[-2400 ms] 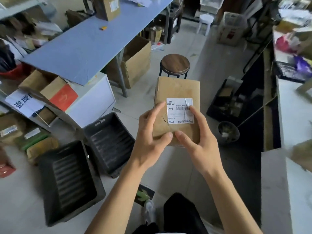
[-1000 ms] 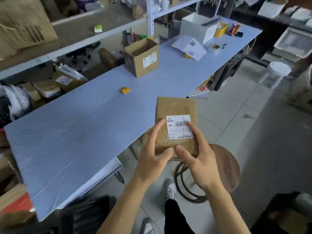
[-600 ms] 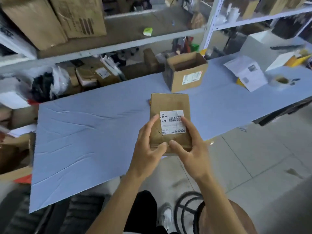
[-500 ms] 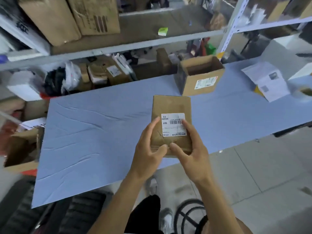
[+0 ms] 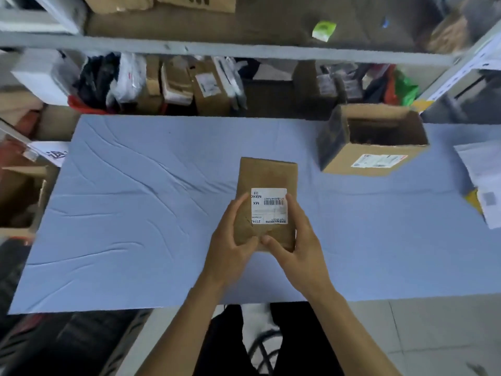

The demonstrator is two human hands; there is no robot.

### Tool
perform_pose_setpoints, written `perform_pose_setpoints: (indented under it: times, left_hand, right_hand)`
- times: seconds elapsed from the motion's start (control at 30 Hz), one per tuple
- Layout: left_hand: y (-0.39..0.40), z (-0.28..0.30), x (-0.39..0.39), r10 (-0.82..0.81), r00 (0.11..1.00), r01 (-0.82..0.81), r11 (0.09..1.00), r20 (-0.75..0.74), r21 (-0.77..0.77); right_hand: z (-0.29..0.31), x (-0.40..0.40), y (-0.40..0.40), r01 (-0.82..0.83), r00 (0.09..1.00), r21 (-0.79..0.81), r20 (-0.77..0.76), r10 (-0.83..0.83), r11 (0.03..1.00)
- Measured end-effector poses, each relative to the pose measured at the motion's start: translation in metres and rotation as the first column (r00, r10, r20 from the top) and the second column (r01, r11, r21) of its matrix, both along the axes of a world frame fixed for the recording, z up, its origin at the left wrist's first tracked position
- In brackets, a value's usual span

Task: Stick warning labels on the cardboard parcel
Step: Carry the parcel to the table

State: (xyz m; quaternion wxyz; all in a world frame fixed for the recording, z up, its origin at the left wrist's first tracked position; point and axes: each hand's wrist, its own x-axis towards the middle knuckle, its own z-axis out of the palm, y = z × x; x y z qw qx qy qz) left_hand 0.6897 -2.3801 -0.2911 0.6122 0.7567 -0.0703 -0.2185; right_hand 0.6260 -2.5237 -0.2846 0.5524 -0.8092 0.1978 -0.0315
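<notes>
A flat brown cardboard parcel (image 5: 267,176) is held above the blue table (image 5: 135,213), its long side pointing away from me. A white shipping label (image 5: 269,206) with a barcode is stuck on its top face. My left hand (image 5: 230,245) grips the parcel's near left edge, thumb on top. My right hand (image 5: 298,240) grips the near right edge, fingers beside the label. The two thumbs nearly meet at the near end. No warning label is visible.
An open cardboard box (image 5: 371,139) with a label stands on the table at the right. White papers (image 5: 482,183) lie at the far right edge. Behind the table a metal shelf (image 5: 217,50) holds several parcels and bags. Boxes stand at the left.
The view has swung from the floor and stool round to the blue table. The parcel, still held in both hands, is now over the table's middle.
</notes>
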Motion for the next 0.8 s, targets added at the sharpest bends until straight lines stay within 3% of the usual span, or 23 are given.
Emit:
perform_pose_setpoints:
  times: [0.23,0.43,0.57,0.63,0.7,0.8]
  left_hand:
    - [-0.023,-0.063,-0.012,0.175,0.982,-0.173,0.984,-0.072,0.032]
    - [-0.046,-0.145,-0.026,0.348,0.93,-0.354,0.935,0.123,0.032]
    - [-0.057,-0.172,-0.056,0.508,0.751,-0.563,0.826,0.422,0.008]
    - [-0.07,-0.187,-0.075,0.484,0.68,-0.595,0.803,0.551,0.028]
    - [-0.086,-0.199,-0.085,0.416,0.695,-0.587,0.799,0.586,0.129]
    - [-0.104,-0.199,-0.089,0.52,0.638,-0.682,0.724,0.568,0.104]
  right_hand:
    - [-0.067,0.02,-0.033,-0.201,0.975,0.001,-0.097,0.2,0.98]
    - [-0.144,0.025,-0.057,-0.299,0.954,0.056,0.03,0.297,0.953]
    - [-0.163,0.019,-0.063,-0.315,0.938,-0.005,0.151,0.312,0.949]
    - [-0.166,0.017,-0.063,-0.299,0.937,0.007,0.194,0.292,0.954]
    - [-0.165,0.015,-0.06,-0.273,0.944,0.014,0.198,0.265,0.962]
    - [-0.166,0.006,-0.05,-0.257,0.936,-0.05,0.234,0.262,0.965]
